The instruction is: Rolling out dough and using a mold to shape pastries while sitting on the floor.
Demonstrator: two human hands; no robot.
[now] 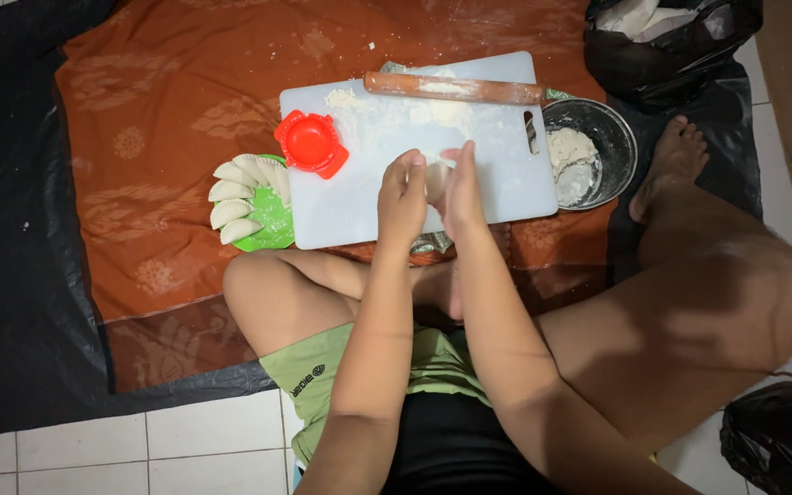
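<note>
My left hand (402,195) and my right hand (463,188) are pressed together over the near part of a white cutting board (350,197), with a small piece of pale dough (435,179) held between the palms. A wooden rolling pin (453,88) lies along the board's far edge, dusted with flour. A red plastic dumpling press (311,143) rests on the board's left edge. Left of the board, a green plate (272,220) carries several folded dumplings (231,202).
A metal bowl (611,128) with dough stands right of the board. My bare foot (669,165) rests beside it. A black bag (662,41) sits at the far right and another (781,440) near my knee. Orange patterned cloth (167,119) over black sheeting (11,275) covers the tiled floor.
</note>
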